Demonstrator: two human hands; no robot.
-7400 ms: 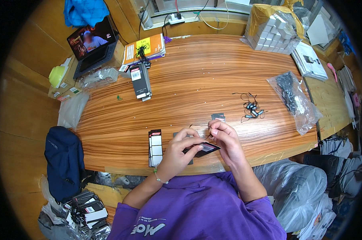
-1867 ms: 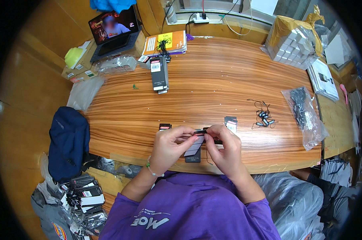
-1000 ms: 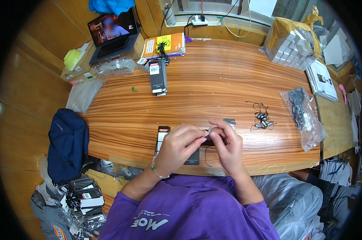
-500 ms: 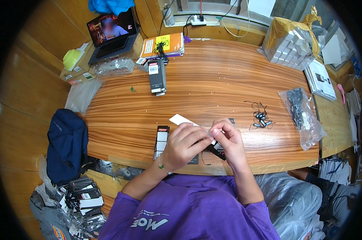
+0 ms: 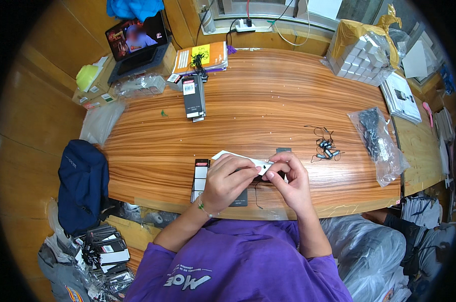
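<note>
Over the near edge of the wooden table, my left hand (image 5: 227,180) pinches a long white hang tag (image 5: 233,157) between thumb and fingers. My right hand (image 5: 291,180) grips the tag's other end, close to a small dark spot that looks like a hole. A thin black string (image 5: 257,195) dangles below the hands. Dark tag surfaces show behind the fingers, partly hidden. Beside my left hand lies a stack of black tags with white panels (image 5: 200,176). Another dark tag (image 5: 284,150) peeks out beyond my right hand.
Black strings with small tabs (image 5: 326,148) lie to the right, near a clear bag of black strings (image 5: 373,136). A pile of black tags (image 5: 193,98) is farther back. A laptop (image 5: 137,43), notebooks (image 5: 207,56) and wrapped white boxes (image 5: 361,55) stand along the back.
The white tag has turned so its holed end shows between my hands. The black piece slanting below my right hand has shifted mostly out of sight. The string now hangs more plainly.
</note>
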